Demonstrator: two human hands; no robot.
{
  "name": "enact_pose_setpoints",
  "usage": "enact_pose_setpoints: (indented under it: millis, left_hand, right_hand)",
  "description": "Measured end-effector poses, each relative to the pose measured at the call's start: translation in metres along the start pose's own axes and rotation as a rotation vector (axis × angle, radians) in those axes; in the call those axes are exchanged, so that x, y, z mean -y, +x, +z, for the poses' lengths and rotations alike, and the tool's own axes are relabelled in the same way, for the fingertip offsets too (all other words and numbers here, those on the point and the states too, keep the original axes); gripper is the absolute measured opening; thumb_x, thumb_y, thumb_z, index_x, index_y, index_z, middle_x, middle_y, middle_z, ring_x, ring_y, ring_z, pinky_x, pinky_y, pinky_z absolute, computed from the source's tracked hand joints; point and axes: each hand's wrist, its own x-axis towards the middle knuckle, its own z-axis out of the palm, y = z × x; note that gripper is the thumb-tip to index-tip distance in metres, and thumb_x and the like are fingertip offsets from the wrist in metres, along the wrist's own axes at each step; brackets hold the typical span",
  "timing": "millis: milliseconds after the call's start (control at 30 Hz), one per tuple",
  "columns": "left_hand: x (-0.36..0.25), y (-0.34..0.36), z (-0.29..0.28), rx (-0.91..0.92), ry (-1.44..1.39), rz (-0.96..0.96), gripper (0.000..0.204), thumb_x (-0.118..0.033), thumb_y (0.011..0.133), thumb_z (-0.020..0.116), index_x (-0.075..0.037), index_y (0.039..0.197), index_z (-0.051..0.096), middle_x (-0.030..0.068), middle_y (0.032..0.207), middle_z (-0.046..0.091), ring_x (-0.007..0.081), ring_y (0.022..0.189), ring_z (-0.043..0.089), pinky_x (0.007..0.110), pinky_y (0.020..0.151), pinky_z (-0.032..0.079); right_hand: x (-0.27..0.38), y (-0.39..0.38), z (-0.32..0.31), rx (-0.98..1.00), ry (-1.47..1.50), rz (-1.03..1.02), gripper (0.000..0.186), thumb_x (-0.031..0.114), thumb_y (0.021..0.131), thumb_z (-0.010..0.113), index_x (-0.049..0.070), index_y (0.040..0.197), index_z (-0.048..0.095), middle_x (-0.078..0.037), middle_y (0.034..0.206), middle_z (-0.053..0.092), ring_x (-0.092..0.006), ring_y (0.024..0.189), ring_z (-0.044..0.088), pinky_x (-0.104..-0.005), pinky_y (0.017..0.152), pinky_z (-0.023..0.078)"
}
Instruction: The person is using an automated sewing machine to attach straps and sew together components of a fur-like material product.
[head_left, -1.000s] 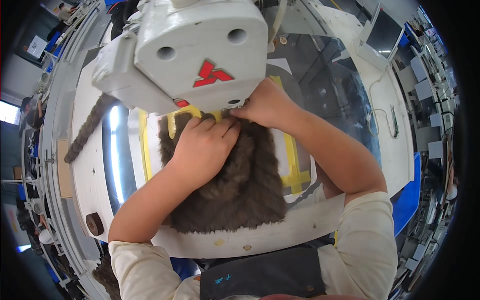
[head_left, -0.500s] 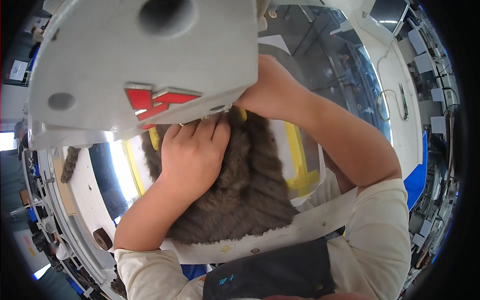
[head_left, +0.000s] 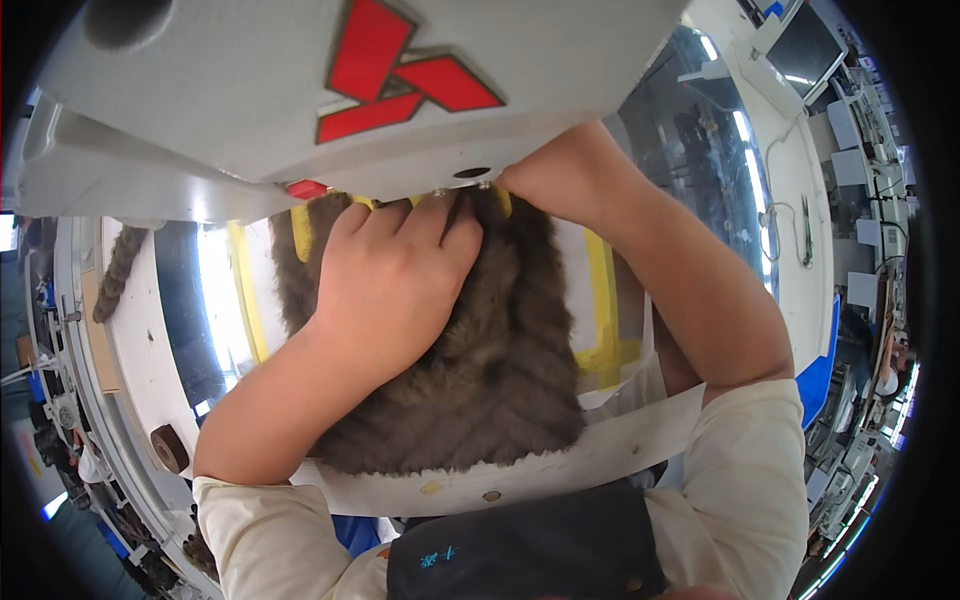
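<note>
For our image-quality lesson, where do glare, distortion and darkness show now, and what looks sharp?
Head view: white glare streaks the glossy panel left of the brown fur; head view: the upper-right monitor slants, likely fisheye distortion; head view: corners fall to black; head view: the left hand looks fairly sharp.

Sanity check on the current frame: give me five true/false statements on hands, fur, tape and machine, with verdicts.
1. The left hand lies on the brown fur. True.
2. All the fingertips of the right hand show clearly. False: the machine head hides at least part of the right hand's fingers.
3. A brown roll sits to the left of the fur. True.
4. Yellow tape shows only on the left of the fur. False: yellow tape shows on both sides.
5. The machine head bears a red emblem. True.
</note>
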Motion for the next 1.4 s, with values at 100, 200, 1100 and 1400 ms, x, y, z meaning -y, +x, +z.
enact_pose_setpoints:
  millis: [100,200,1100,1400]
  left_hand:
    - [-0.004,-0.003,-0.003,-0.015,-0.052,0.003,0.015,-0.011,0.081,0.067,-0.009,0.095,0.071,0.0043,0.098,0.070,0.0190,0.074,0.063,0.034,0.067,0.048]
    - [-0.003,-0.002,-0.002,-0.030,-0.056,0.003,0.012,-0.010,0.082,0.067,-0.009,0.094,0.070,0.0046,0.098,0.071,0.0190,0.074,0.063,0.034,0.067,0.048]
    - [-0.005,-0.005,-0.012,0.171,-0.011,-0.061,0.027,-0.012,0.081,0.063,-0.010,0.108,0.071,0.0068,0.110,0.071,0.0202,0.084,0.065,0.036,0.073,0.047]
    - [-0.001,-0.006,-0.011,0.182,-0.023,-0.064,0.029,-0.013,0.080,0.063,-0.008,0.107,0.070,0.0084,0.108,0.070,0.0209,0.083,0.065,0.036,0.071,0.048]
  right_hand:
    - [0.004,-0.006,0.000,0.035,0.011,0.002,0.018,0.017,0.071,0.076,0.002,0.082,0.074,-0.016,0.079,0.074,-0.0359,0.080,0.072,-0.0421,0.075,0.057]
    - [0.004,-0.004,-0.002,0.044,0.001,0.009,0.019,0.017,0.071,0.076,0.002,0.082,0.074,-0.016,0.080,0.074,-0.0357,0.081,0.072,-0.0417,0.076,0.057]
    - [0.011,-0.007,-0.008,0.040,-0.054,-0.113,0.028,0.020,0.076,0.074,0.005,0.099,0.075,-0.016,0.090,0.075,-0.0381,0.087,0.070,-0.0424,0.076,0.055]
    - [0.024,-0.020,-0.021,0.094,-0.106,-0.028,0.026,0.015,0.081,0.070,0.003,0.104,0.075,-0.016,0.101,0.075,-0.0367,0.090,0.071,-0.0428,0.079,0.056]
